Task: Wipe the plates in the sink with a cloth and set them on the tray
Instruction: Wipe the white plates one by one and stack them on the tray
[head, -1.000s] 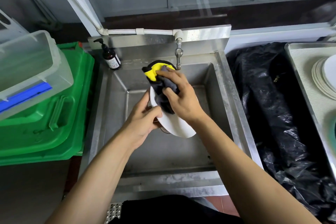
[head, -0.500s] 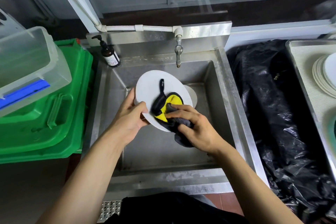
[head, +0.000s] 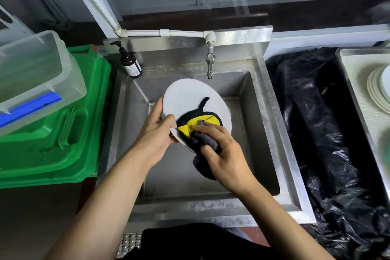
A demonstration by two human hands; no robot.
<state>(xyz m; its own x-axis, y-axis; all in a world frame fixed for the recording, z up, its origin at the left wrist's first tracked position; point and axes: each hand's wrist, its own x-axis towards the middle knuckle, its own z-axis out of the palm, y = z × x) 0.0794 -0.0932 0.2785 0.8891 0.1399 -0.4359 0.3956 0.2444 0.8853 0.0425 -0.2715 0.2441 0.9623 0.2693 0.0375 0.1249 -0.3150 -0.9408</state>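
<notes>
since the frame half a second back, little has shifted: the right hand (head: 223, 154) and its cloth sit at the same lower edge of the plate, while a second earlier the cloth was bunched at the top of a plate turned almost edge-on. one round white plate (head: 190, 101) is held tilted above the basin of the one stainless steel sink (head: 266, 133), its face toward the camera. the left hand (head: 156, 135) grips its left rim — thumb curled over the front, fingers hidden behind. the right hand's fingers are curled round one black-and-yellow cloth (head: 198, 124), pressing it to the plate's lower right; a dark grey fold hangs below the palm. behind the plate a sliver of another white dish shows, too hidden to count. at the far right one metal tray (head: 346, 69) carries a stack of white plates (head: 377, 88) — several rims show, the exact number unclear. one brown pump bottle (head: 129, 63) stands on the sink's back left corner and one metal tap (head: 210, 61) hangs over the basin.
</notes>
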